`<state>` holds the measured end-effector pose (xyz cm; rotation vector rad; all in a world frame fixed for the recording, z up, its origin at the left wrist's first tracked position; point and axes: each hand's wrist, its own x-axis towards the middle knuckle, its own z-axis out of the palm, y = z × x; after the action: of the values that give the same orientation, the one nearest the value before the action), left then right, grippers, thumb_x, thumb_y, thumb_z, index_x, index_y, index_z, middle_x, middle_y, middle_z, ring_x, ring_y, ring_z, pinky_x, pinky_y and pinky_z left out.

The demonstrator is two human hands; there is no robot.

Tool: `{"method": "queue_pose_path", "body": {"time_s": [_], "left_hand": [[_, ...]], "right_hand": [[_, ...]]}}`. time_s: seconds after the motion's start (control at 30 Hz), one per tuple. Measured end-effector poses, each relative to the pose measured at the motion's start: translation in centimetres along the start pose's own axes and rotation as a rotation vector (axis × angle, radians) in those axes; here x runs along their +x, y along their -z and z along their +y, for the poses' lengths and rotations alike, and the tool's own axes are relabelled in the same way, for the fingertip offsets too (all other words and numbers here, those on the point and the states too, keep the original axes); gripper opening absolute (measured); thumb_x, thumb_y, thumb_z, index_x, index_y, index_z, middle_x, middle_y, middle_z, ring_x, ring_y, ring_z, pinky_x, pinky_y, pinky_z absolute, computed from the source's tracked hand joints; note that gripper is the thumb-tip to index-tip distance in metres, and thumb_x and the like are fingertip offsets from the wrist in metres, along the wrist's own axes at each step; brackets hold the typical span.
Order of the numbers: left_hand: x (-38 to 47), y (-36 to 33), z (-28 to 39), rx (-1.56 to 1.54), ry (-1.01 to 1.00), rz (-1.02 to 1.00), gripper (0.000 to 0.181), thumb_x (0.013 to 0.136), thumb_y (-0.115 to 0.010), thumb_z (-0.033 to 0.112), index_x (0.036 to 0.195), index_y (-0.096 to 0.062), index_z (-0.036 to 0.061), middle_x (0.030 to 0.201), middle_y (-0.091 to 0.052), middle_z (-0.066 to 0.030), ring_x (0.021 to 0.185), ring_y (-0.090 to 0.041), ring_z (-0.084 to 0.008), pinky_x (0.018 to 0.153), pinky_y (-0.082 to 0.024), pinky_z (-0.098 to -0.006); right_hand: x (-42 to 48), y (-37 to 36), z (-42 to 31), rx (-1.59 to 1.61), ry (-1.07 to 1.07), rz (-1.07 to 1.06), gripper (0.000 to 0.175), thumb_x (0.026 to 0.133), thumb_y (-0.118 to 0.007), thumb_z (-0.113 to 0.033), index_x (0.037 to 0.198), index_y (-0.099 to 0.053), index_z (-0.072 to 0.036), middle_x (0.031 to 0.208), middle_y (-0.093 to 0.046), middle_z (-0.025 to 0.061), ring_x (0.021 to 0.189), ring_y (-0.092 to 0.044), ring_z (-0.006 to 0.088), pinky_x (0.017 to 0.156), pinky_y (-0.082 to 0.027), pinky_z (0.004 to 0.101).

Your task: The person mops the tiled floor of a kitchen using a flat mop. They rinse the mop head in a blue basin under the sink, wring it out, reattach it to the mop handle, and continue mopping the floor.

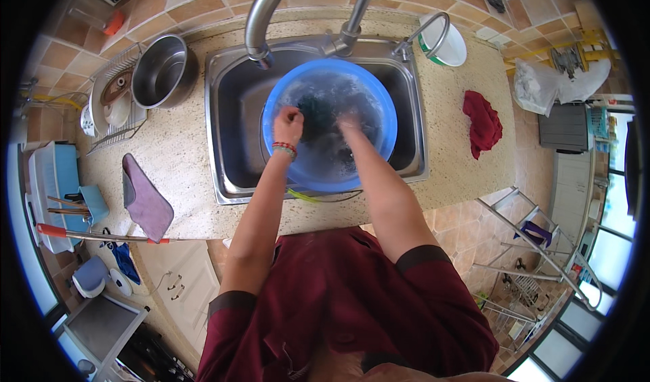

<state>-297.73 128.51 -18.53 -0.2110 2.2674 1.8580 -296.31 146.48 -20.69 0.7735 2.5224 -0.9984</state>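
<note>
A round blue plastic basin [390,123] of cloudy, foamy water stands in the stainless steel sink [238,123]. Dark green material [317,110], probably cloth, lies in the water. My left hand [288,124], a beaded bracelet at its wrist, is curled at the left side of the basin, close to the dark material. Whether its fingers pinch an edge of it is unclear. To the right, my right hand [348,123] is blurred and partly under the water, so its fingers and anything in them are hidden. The curved faucet [256,31] hangs above the basin's back left.
A steel pot [165,72] and a dish rack [119,133] stand on the left counter, with a purple cloth [147,196] nearer me. At right lie a crumpled red cloth [481,123] and a white-and-green tub [447,41]. A metal stepladder [533,240] stands beyond the counter.
</note>
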Motion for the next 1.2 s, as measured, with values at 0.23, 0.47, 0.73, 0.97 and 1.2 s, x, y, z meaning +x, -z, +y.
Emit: {"method": "queue_pose_path", "body": {"time_s": [0.23, 0.47, 0.73, 0.97, 1.2], "left_hand": [[2.1, -0.9, 1.6, -0.727, 0.778, -0.256, 0.056, 0.088, -0.056, 0.049, 0.121, -0.057, 0.0045, 0.112, -0.062, -0.0129, 0.095, -0.061, -0.0252, 0.087, -0.047, -0.0401], [0.4, 0.2, 2.0, -0.512, 0.205, -0.415, 0.035, 0.097, -0.046, 0.021, 0.127, -0.051, 0.0034, 0.118, -0.059, -0.0119, 0.103, -0.057, -0.0233, 0.091, -0.046, -0.0329], [1.2, -1.5, 1.9, -0.641, 0.477, -0.029, 0.026, 0.091, -0.057, 0.028, 0.100, -0.063, 0.0040, 0.087, -0.064, -0.0060, 0.087, -0.060, -0.0169, 0.078, -0.048, -0.0308], [1.1, -1.3, 1.5, -0.041, 0.441, 0.077, 0.047, 0.087, -0.056, 0.030, 0.119, -0.056, -0.0050, 0.117, -0.060, -0.0180, 0.108, -0.057, -0.0285, 0.093, -0.041, -0.0369], [2.5, -1.4, -0.5, -0.820, 0.491, -0.453, 0.042, 0.092, -0.052, 0.031, 0.121, -0.053, 0.0004, 0.109, -0.060, -0.0118, 0.098, -0.057, -0.0224, 0.083, -0.048, -0.0343]], "right_hand": [[-7.6, 5.8, -7.1, 0.555, 0.538, -0.186, 0.020, 0.076, -0.066, -0.017, 0.089, -0.063, -0.002, 0.070, -0.057, 0.0025, 0.065, -0.053, 0.0102, 0.058, -0.044, 0.0292], [-11.7, 0.6, -11.1, 0.370, 0.670, 0.498, 0.022, 0.073, -0.066, -0.022, 0.064, -0.055, -0.006, 0.061, -0.056, 0.0148, 0.058, -0.056, 0.0371, 0.057, -0.044, 0.0445], [-1.7, -3.3, -3.4, 0.500, 0.130, 0.281, 0.023, 0.090, -0.044, -0.018, 0.077, -0.056, -0.003, 0.071, -0.061, 0.0115, 0.065, -0.058, 0.0295, 0.057, -0.042, 0.0427], [0.1, 2.4, -2.7, 0.393, -0.128, 0.015, 0.027, 0.086, -0.057, -0.031, 0.087, -0.062, -0.004, 0.079, -0.061, 0.0114, 0.072, -0.058, 0.0233, 0.065, -0.045, 0.0387], [-10.7, 3.8, -9.9, 0.611, 0.681, 0.018, 0.017, 0.081, -0.064, -0.018, 0.072, -0.059, -0.004, 0.064, -0.058, 0.0072, 0.056, -0.054, 0.0156, 0.053, -0.041, 0.0308]]}}
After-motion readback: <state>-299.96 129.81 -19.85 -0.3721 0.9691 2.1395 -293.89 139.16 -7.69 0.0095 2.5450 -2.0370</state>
